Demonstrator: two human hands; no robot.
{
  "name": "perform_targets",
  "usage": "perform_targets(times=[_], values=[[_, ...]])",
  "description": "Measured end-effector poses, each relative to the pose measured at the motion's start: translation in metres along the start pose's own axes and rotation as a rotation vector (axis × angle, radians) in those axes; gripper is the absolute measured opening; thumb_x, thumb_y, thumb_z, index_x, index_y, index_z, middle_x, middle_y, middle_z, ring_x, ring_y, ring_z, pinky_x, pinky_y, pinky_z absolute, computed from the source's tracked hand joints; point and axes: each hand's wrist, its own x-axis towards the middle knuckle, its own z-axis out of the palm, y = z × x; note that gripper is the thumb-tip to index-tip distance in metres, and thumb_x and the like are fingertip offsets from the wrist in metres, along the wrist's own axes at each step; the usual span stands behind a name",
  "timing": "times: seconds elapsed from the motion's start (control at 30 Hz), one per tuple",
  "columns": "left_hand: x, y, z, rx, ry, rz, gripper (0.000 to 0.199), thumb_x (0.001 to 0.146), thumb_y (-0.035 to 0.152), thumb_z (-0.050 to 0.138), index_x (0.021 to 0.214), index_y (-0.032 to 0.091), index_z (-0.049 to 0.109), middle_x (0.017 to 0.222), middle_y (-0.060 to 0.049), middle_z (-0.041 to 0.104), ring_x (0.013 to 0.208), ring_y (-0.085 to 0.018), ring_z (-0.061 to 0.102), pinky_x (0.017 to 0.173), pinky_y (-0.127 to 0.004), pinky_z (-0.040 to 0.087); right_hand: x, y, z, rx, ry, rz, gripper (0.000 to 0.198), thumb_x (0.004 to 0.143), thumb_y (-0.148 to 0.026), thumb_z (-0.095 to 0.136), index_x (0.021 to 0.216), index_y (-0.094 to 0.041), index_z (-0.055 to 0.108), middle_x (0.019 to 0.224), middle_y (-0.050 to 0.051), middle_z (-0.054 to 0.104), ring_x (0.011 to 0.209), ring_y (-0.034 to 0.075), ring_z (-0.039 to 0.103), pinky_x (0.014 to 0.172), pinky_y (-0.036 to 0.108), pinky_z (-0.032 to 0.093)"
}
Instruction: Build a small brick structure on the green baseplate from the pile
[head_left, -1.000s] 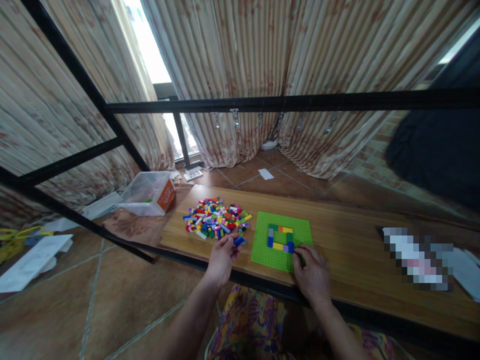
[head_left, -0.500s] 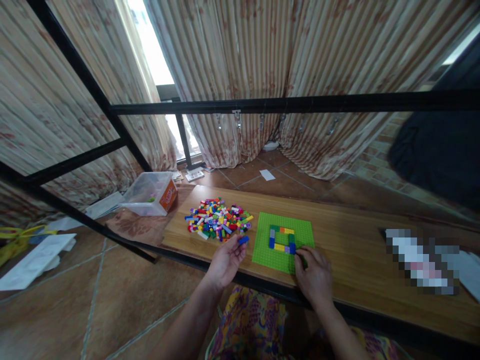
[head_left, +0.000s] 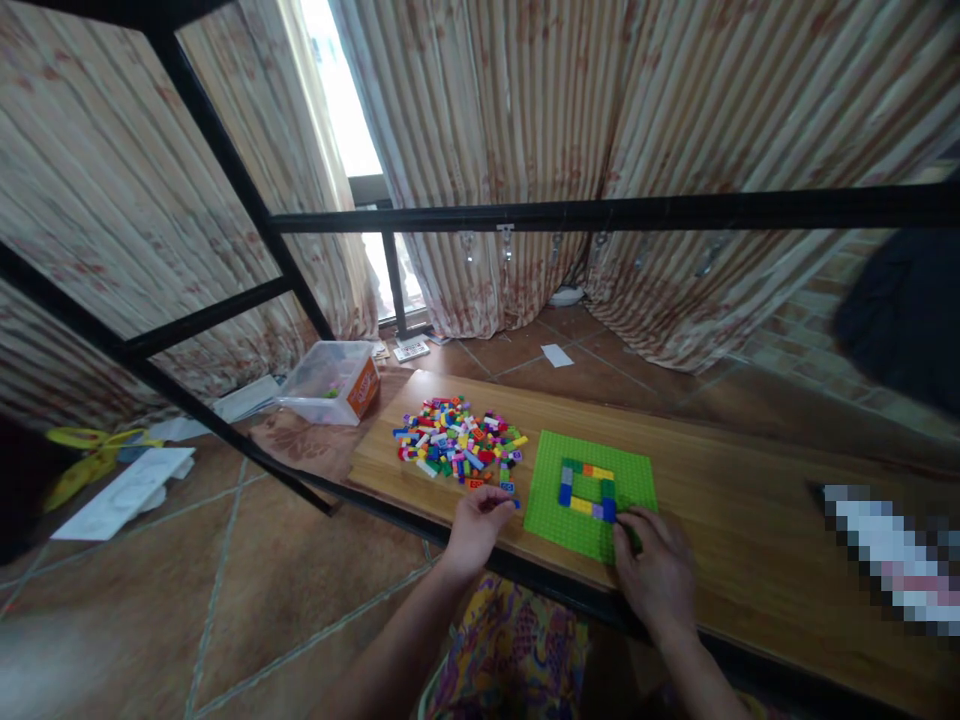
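Probably light, stiff, slick; take blue brick [head_left: 516, 505] by its sides, pinched in left hand [head_left: 478, 524]; cannot tell hold of right hand [head_left: 657, 566] at green baseplate [head_left: 548, 480]

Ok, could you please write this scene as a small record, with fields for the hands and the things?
Left hand: pinches a blue toy brick
Right hand: fingertips at the brick outline's near right corner
Green baseplate: studded, carries the rectangular outline
Loose toy bricks: many colours, heaped left of the baseplate
Surface: wooden tabletop
Past the tabletop's left end: clear plastic tub, orange label
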Motion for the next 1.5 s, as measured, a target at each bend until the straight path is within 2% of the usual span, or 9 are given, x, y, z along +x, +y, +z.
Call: perform_targets(times=[0.13,0.33,0.6,0.7,0.8,0.87,0.97,1.1,1.5], values=[[0.004,-0.009,-0.012,0.354,0.020,0.212,0.010,0.073,0.021,0.065,0.082,0.018,0.067,0.073,0.000,0.063,0.067,-0.013,0.055,0.064,-0.025,0.042,-0.001,0.004,0.002,-0.015,0.002,-0.022,0.035,0.089,-0.043,0.042,0.092,-0.019,0.067,0.107,0.011,0.066,0.099,0.026,0.057,0.090,0.043,0.043],[0.005,-0.007,-0.030,0.838,0.014,0.487,0.018,0.077,0.012,0.059,0.090,0.021,0.067,0.090,-0.004,0.066,0.090,-0.020,0.058,0.083,-0.035,0.045,-0.002,0.006,0.004,-0.017,0.014,-0.024,0.035,0.089,-0.044,0.042,0.092,-0.019,0.067,0.107,0.011,0.066,0.098,0.026,0.057,0.090,0.043,0.043],[0.007,-0.013,-0.043,0.864,0.011,0.663,0.023,0.082,0.012,0.058,0.100,0.024,0.066,0.106,-0.004,0.066,0.102,-0.020,0.059,0.092,-0.034,0.048,-0.002,0.007,0.004,-0.009,0.022,-0.048,0.035,0.089,-0.044,0.043,0.092,-0.018,0.067,0.105,0.012,0.066,0.099,0.027,0.058,0.090,0.044,0.043],[0.011,-0.010,-0.058,0.827,0.148,0.692,0.021,0.085,0.015,0.054,0.101,0.024,0.065,0.103,-0.005,0.065,0.100,-0.019,0.061,0.089,-0.032,0.050,-0.002,0.008,0.004,-0.010,0.024,-0.050,0.035,0.089,-0.045,0.043,0.092,-0.019,0.067,0.105,0.012,0.066,0.099,0.027,0.058,0.089,0.044,0.044],[0.026,0.004,-0.085,0.838,0.471,0.618,0.025,0.084,0.013,0.053,0.105,0.021,0.064,0.103,-0.006,0.063,0.095,-0.019,0.062,0.086,-0.033,0.051,-0.003,0.009,0.004,-0.019,0.021,-0.059,0.035,0.089,-0.045,0.043,0.093,-0.019,0.066,0.105,0.012,0.066,0.099,0.027,0.058,0.089,0.044,0.044],[0.039,0.015,-0.104,0.924,0.595,0.534,0.030,0.082,0.011,0.053,0.108,0.021,0.064,0.107,-0.008,0.061,0.096,-0.021,0.062,0.086,-0.035,0.051,-0.003,0.010,0.004,-0.025,0.017,-0.067,0.035,0.089,-0.044,0.043,0.093,-0.019,0.066,0.105,0.011,0.066,0.099,0.027,0.058,0.089,0.043,0.044],[0.056,0.028,-0.126,1.050,0.541,0.500,0.030,0.082,0.010,0.052,0.107,0.020,0.065,0.109,-0.009,0.060,0.097,-0.022,0.062,0.085,-0.035,0.052,-0.003,0.012,0.004,-0.027,0.017,-0.079,0.034,0.089,-0.044,0.043,0.093,-0.019,0.066,0.104,0.011,0.066,0.099,0.026,0.058,0.089,0.042,0.044],[0.067,0.027,-0.136,1.138,0.439,0.527,0.025,0.083,0.011,0.050,0.100,0.020,0.066,0.108,-0.010,0.059,0.099,-0.023,0.060,0.086,-0.035,0.050,-0.003,0.012,0.005,-0.025,0.022,-0.079,0.034,0.089,-0.044,0.043,0.093,-0.019,0.066,0.103,0.011,0.066,0.099,0.027,0.058,0.089,0.042,0.044],[0.058,0.026,-0.154,1.006,0.282,0.564,0.021,0.075,0.008,0.055,0.089,0.021,0.063,0.096,-0.005,0.061,0.088,-0.020,0.060,0.080,-0.033,0.048,-0.003,0.011,0.004,-0.016,0.014,-0.056,0.032,0.088,-0.042,0.044,0.094,-0.019,0.065,0.105,0.012,0.065,0.100,0.028,0.058,0.090,0.044,0.044]])
